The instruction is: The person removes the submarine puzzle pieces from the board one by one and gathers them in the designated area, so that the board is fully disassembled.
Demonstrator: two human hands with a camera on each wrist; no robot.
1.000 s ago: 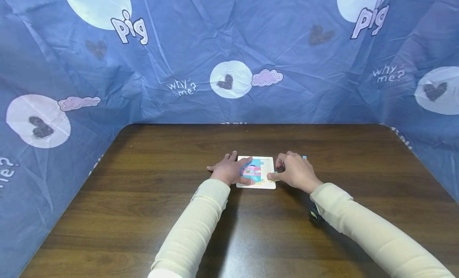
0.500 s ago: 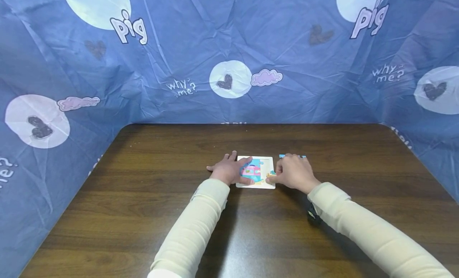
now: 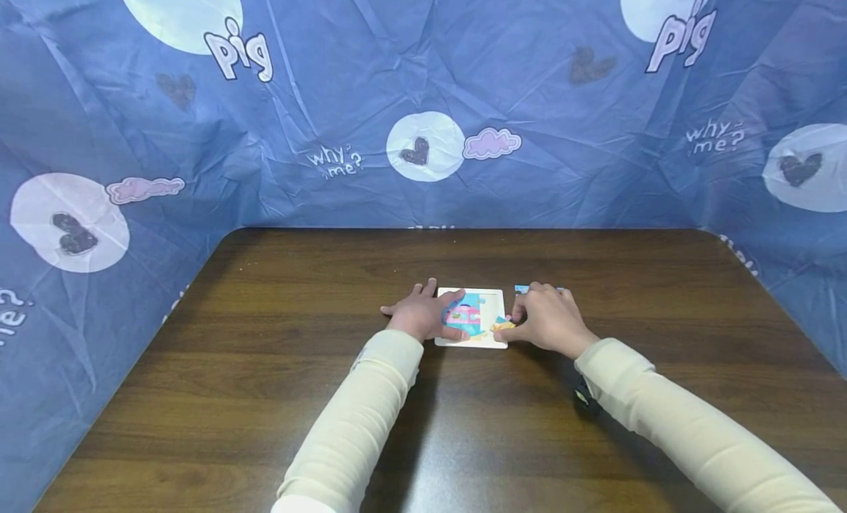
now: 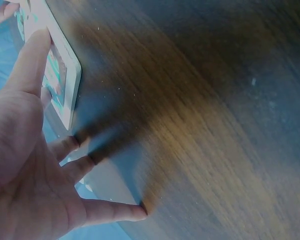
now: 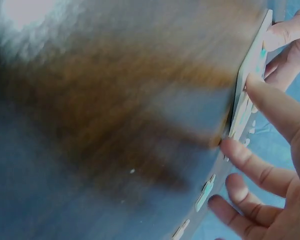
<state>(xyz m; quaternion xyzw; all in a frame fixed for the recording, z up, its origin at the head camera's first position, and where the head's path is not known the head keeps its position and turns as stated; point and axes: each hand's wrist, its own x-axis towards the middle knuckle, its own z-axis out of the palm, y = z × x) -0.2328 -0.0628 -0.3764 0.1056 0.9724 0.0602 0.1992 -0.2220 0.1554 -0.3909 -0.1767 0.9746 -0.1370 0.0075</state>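
A white-framed jigsaw puzzle tray (image 3: pixel 479 345) lies flat on the table, holding a pink-and-blue picture in its left part; a pale bare strip shows to the right. My left hand (image 3: pixel 420 315) rests across its left edge with the fingers spread; the thumb (image 4: pixel 34 57) lies on the tray in the left wrist view. At the tray's right edge, my right hand (image 3: pixel 551 318) holds a small yellow-and-blue puzzle piece (image 3: pixel 503 324) between thumb and index finger. The piece sits slightly tilted over the lower right corner. Its far edge is partly hidden by the fingers.
Behind my right hand lies a blue puzzle piece (image 3: pixel 521 288), mostly covered. In the right wrist view, loose pieces (image 5: pixel 205 193) lie on the dark wooden table (image 3: pixel 298 425). A blue printed cloth (image 3: pixel 423 72) hangs around the table's back and sides.
My right hand has shifted slightly and the thumb has slid to the lower edge of the yellow-and-blue piece, which shows more now. The blue piece behind has come into view. The left hand stays put.
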